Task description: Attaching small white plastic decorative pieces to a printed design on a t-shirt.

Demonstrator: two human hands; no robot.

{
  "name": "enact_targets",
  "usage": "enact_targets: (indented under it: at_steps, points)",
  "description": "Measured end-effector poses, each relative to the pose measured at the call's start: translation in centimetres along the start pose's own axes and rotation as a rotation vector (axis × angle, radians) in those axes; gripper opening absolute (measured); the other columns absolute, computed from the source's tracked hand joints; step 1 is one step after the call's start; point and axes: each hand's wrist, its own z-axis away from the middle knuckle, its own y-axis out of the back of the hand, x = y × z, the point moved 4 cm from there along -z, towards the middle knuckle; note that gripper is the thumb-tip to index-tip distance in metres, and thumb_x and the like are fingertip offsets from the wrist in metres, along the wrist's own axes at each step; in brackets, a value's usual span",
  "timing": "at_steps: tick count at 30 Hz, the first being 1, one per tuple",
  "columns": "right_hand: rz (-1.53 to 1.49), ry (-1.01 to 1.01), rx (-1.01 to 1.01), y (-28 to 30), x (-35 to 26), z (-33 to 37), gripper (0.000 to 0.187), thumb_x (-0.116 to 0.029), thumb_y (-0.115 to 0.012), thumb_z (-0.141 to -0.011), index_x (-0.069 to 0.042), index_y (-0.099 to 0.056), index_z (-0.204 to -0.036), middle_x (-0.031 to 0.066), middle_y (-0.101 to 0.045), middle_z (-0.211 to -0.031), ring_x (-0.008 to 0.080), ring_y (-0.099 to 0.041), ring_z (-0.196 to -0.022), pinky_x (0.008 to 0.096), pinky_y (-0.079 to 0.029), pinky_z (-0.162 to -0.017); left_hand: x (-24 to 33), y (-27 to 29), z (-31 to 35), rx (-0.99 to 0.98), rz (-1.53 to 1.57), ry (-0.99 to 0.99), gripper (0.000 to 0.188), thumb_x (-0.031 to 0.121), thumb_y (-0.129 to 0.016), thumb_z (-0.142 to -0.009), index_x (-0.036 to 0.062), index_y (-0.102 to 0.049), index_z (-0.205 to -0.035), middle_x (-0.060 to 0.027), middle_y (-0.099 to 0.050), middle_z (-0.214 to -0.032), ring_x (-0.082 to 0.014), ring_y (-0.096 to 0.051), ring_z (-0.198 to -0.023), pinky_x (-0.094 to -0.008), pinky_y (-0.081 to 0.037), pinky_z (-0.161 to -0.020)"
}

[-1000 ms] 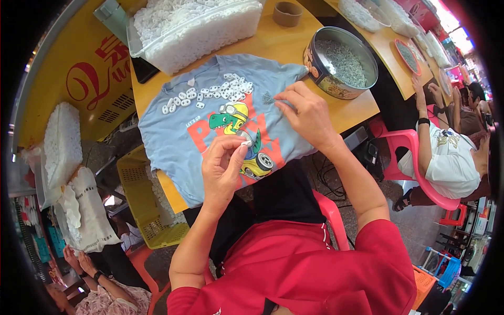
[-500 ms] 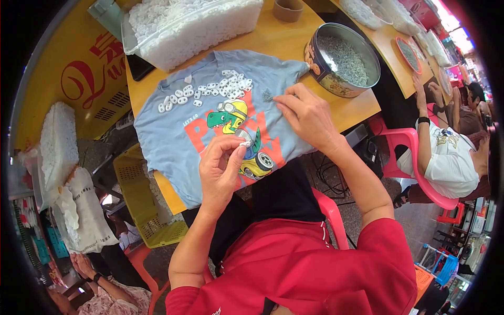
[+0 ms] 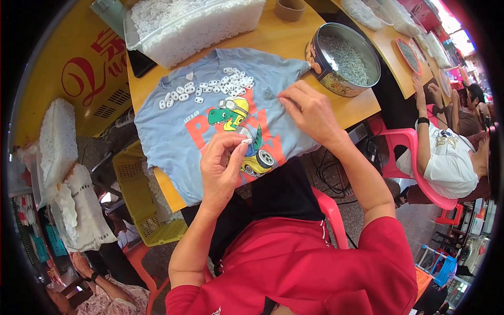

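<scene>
A yellow crate (image 3: 137, 202) stands on the floor at the far left, below the worktop (image 3: 294, 37). On the worktop lies a light blue T-shirt (image 3: 173, 131) with a cartoon print, a cluster of small white plastic pieces (image 3: 210, 89) scattered near its collar. The left hand (image 3: 223, 168) is raised over the print, fingers closed on one small white piece (image 3: 247, 140), much as half a second ago. The right hand (image 3: 310, 113) has slid a little along the shirt and now pinches at a tiny grey heap (image 3: 269, 94), so another part seems about to be picked. Farther right sits the round tin (image 3: 344, 58) of small grey parts
</scene>
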Motion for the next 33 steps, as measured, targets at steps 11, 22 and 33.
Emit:
enact_targets:
  at_steps: [11,22,33]
  points:
    - [0.061,0.005,-0.077,-0.2,0.0,-0.4,0.010,-0.011,-0.068,-0.085,-0.003,-0.067,-0.091,0.0115,-0.061,-0.090,0.0322,-0.063,-0.079,0.0393,-0.050,-0.068,0.1,-0.1,0.1,0.005,-0.006,-0.008,0.008,0.000,-0.060,-0.093,-0.0020,-0.062,-0.101,-0.0076,-0.059,-0.107,-0.0129,-0.058,-0.098,-0.0269,-0.046,-0.087]
    - [0.024,0.097,-0.177,0.2,-0.4,-0.6,0.011,-0.013,-0.069,-0.083,-0.004,-0.068,-0.089,0.0105,-0.060,-0.092,0.0315,-0.064,-0.078,0.0394,-0.050,-0.068,0.1,-0.1,0.1,-0.008,-0.067,-0.037,0.008,-0.001,-0.060,-0.093,-0.0025,-0.062,-0.101,-0.0080,-0.060,-0.107,-0.0120,-0.058,-0.096,-0.0258,-0.047,-0.085]
    - [0.068,0.046,-0.198,-1.0,-0.6,-1.6,0.015,-0.018,-0.071,-0.083,-0.004,-0.067,-0.086,0.0103,-0.061,-0.090,0.0326,-0.063,-0.078,0.0404,-0.050,-0.067,0.0,-0.1,0.1,-0.023,-0.149,-0.082,0.008,-0.002,-0.061,-0.092,-0.0023,-0.063,-0.100,-0.0078,-0.060,-0.104,-0.0119,-0.058,-0.094,-0.0253,-0.047,-0.082]
